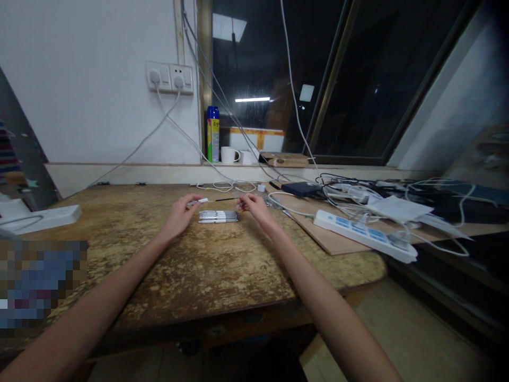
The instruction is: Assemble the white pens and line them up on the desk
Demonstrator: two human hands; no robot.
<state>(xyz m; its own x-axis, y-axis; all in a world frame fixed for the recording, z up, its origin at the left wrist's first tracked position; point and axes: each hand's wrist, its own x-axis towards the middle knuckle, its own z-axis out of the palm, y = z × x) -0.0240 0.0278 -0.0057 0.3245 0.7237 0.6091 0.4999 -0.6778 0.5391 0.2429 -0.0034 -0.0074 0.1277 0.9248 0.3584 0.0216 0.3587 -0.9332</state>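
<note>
The left grip [182, 211] is pinching a white pen barrel [203, 200], the right grip [254, 206] a thin dark refill [226, 199]; whether they touch, I can't tell. Just below both grips, whole-looking pens [219, 216] lie side by side on the worn surface [222, 265].

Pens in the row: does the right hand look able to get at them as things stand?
Probably yes: the right hand is close to the right end of the pens, with nothing seen between. It appears to hold a dark rod, though, so its fingers may not be free.
</note>
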